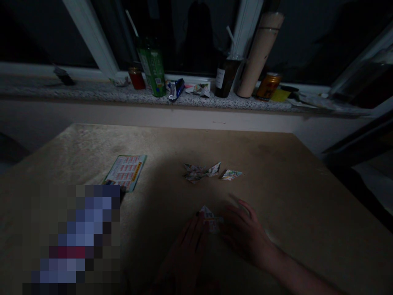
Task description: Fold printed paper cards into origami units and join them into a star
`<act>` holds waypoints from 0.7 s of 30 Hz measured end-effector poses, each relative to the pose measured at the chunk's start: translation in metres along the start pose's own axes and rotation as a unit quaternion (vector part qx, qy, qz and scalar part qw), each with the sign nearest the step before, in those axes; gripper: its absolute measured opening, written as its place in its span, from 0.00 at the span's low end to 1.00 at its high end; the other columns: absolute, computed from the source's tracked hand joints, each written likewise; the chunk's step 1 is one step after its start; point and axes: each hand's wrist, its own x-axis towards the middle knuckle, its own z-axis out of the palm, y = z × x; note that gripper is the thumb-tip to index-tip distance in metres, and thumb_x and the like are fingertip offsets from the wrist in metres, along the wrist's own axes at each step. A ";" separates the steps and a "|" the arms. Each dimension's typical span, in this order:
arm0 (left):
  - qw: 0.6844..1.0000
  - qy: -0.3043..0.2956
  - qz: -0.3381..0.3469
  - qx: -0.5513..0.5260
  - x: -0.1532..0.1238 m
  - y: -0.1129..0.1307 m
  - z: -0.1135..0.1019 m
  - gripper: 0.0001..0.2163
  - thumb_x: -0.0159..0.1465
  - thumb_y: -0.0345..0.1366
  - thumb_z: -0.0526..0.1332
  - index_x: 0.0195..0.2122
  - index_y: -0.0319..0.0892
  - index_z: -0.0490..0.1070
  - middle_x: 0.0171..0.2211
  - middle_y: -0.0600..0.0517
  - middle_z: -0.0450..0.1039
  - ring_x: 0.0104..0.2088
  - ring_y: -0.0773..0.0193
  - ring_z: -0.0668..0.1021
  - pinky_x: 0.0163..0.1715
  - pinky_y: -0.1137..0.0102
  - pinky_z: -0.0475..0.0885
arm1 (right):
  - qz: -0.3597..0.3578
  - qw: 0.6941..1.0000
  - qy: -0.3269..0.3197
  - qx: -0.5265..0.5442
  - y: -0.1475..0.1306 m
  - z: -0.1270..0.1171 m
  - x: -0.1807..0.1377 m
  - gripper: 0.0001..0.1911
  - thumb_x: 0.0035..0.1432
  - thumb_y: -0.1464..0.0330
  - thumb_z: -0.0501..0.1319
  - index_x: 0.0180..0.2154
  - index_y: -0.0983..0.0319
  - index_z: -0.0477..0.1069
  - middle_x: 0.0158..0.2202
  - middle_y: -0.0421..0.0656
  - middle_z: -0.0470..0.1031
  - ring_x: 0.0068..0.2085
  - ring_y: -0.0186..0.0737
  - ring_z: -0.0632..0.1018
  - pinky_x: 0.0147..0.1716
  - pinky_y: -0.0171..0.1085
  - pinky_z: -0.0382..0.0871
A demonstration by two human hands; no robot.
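Observation:
A small folded paper piece [211, 223], printed and with a pointed top, lies on the table between my hands. My left hand [190, 239] lies over its left side, fingers stretched out and flat. At its right edge, my right hand [242, 229] has bent fingers closed at the paper, with one finger lifted; the fingertips are dim. Several folded paper pieces of slanted shape sit beyond my hands: a cluster [196, 172] and a separate one [231, 175] to its right.
A printed calendar sheet [127, 170] lies at the left of the brown table [260, 153]. Part of the lower left is blurred out by blocks. On the granite sill [104, 92] stand a green cup [153, 69], a dark cup [227, 78], a tall tumbler [259, 57] and a can [268, 87].

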 end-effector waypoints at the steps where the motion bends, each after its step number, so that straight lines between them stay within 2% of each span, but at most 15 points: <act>1: 1.000 -0.002 0.002 -0.001 0.000 0.000 0.000 0.37 0.62 0.49 0.51 0.65 0.34 0.37 0.64 0.40 0.46 0.61 0.47 0.54 0.56 0.56 0.54 | -0.002 1.000 0.008 -0.005 0.001 0.001 -0.001 0.07 0.59 0.70 0.56 0.38 0.59 0.73 0.41 0.43 0.76 0.48 0.44 0.72 0.55 0.54 0.56; 4: 1.000 -0.009 0.004 -0.003 0.000 -0.003 0.001 0.39 0.61 0.50 0.52 0.65 0.34 0.36 0.64 0.40 0.46 0.61 0.47 0.54 0.56 0.56 0.54 | -0.005 1.000 0.021 -0.021 0.003 0.001 -0.005 0.07 0.58 0.71 0.57 0.37 0.59 0.72 0.41 0.41 0.77 0.48 0.43 0.72 0.55 0.53 0.57; 7: 1.000 -0.011 0.002 -0.001 -0.002 -0.005 0.008 0.36 0.62 0.49 0.50 0.65 0.35 0.35 0.65 0.41 0.45 0.62 0.48 0.54 0.56 0.56 0.55 | 0.005 1.000 -0.005 -0.015 0.003 -0.001 -0.006 0.08 0.59 0.71 0.56 0.37 0.58 0.73 0.41 0.42 0.77 0.49 0.44 0.72 0.54 0.54 0.58; 13: 0.999 -0.012 -0.036 0.003 0.000 -0.003 0.047 0.35 0.63 0.48 0.50 0.65 0.36 0.38 0.64 0.41 0.46 0.61 0.46 0.56 0.56 0.54 0.54 | 0.001 0.999 -0.032 -0.010 0.001 -0.004 -0.008 0.09 0.60 0.72 0.55 0.39 0.59 0.72 0.42 0.40 0.77 0.52 0.44 0.70 0.56 0.55 0.56; 15: 0.999 -0.025 -0.045 0.003 0.003 -0.006 0.053 0.36 0.62 0.48 0.52 0.65 0.35 0.39 0.64 0.40 0.46 0.61 0.45 0.55 0.56 0.53 0.54 | -0.004 0.999 -0.029 -0.017 0.001 -0.003 -0.009 0.09 0.60 0.71 0.55 0.39 0.58 0.72 0.42 0.40 0.77 0.52 0.43 0.70 0.58 0.53 0.54; 17: 0.999 -0.037 -0.025 -0.003 0.005 -0.013 0.048 0.38 0.60 0.50 0.53 0.65 0.34 0.40 0.65 0.40 0.44 0.62 0.45 0.53 0.57 0.54 0.53 | -0.008 0.999 -0.032 -0.018 0.001 -0.003 -0.009 0.08 0.60 0.71 0.55 0.38 0.58 0.72 0.42 0.39 0.77 0.53 0.41 0.70 0.60 0.51 0.52; 19: 0.997 -0.055 0.047 -0.014 0.006 -0.025 0.035 0.39 0.59 0.51 0.53 0.65 0.35 0.40 0.65 0.41 0.42 0.62 0.47 0.51 0.58 0.56 0.52 | -0.012 0.999 -0.036 -0.013 0.001 -0.004 -0.008 0.08 0.59 0.72 0.55 0.37 0.58 0.73 0.42 0.38 0.77 0.52 0.41 0.70 0.61 0.51 0.50; 21: 0.995 -0.058 0.077 -0.002 0.005 -0.039 0.021 0.35 0.62 0.50 0.51 0.65 0.39 0.40 0.65 0.45 0.42 0.63 0.52 0.50 0.59 0.56 0.47 | -0.014 0.999 -0.038 -0.008 0.001 -0.005 -0.006 0.09 0.59 0.73 0.55 0.36 0.57 0.73 0.41 0.37 0.77 0.52 0.41 0.70 0.61 0.51 0.50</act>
